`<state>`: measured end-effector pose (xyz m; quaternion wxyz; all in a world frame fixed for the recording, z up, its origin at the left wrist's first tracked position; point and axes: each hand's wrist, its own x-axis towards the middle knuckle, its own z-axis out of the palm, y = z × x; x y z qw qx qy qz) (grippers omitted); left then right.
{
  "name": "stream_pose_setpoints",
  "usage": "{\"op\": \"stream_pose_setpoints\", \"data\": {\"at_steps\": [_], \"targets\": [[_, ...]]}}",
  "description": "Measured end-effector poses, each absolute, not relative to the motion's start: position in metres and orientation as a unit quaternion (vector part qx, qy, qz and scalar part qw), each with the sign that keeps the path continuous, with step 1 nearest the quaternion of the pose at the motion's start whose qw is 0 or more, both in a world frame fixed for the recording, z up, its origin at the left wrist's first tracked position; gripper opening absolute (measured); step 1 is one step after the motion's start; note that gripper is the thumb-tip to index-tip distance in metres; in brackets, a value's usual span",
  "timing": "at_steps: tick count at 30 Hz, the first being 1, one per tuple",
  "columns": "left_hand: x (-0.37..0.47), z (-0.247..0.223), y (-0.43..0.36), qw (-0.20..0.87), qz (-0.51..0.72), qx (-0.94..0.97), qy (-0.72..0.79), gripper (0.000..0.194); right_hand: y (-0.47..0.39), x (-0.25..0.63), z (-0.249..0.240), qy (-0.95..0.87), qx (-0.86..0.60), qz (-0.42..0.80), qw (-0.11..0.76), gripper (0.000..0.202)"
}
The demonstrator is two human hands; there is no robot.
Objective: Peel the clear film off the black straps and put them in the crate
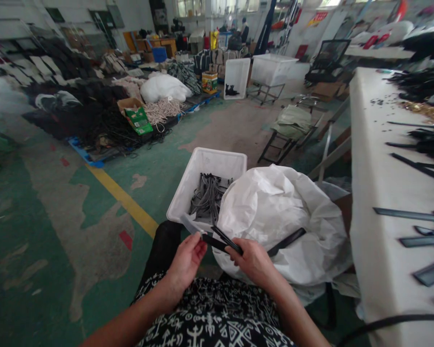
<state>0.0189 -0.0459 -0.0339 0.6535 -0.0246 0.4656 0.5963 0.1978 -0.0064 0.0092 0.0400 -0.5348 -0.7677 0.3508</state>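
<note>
Over my lap, my right hand [252,260] is closed around several flat black strips [217,242], which stick out on both sides of it. My left hand [186,260] pinches at the left end of one of them, where a translucent plastic piece [190,224] juts up and away. Whether that piece is joined to the strip I cannot tell. Just beyond my hands stands a white plastic bin [179,193] with a heap of grey-black strips [208,193] inside. To its right bulges a large white sack [267,193], with a longer black strip running across its front.
A white-topped table [372,168] runs along my right, bearing black strips and small loose parts. A folding stool [292,123] with cloth stands ahead. Piled goods lie on a blue pallet [90,156] at left, beside a yellow floor line [126,200]. People are far back.
</note>
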Motion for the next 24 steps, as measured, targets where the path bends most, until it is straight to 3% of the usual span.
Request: {"op": "stream_pose_setpoints", "data": {"at_steps": [2,7,12,17,24], "targets": [[0.018,-0.033,-0.044,0.635,0.608,-0.024,0.476,0.019,-0.006,0.201,0.009,-0.760,-0.551,0.343,0.037,0.029],[0.032,-0.032,-0.049,0.709,0.548,0.026,0.444,0.019,-0.007,0.195,0.011,-0.774,-0.529,0.341,0.066,0.025],[0.024,-0.033,-0.042,0.638,0.603,0.026,0.478,0.025,-0.006,0.199,0.014,-0.756,-0.539,0.366,0.052,0.029],[0.031,-0.031,-0.042,0.701,0.552,0.039,0.450,0.022,-0.005,0.188,0.011,-0.768,-0.538,0.340,0.073,0.027],[0.015,-0.032,-0.027,0.624,0.605,0.062,0.491,0.026,-0.002,0.200,0.015,-0.748,-0.562,0.349,0.050,0.030]]}}
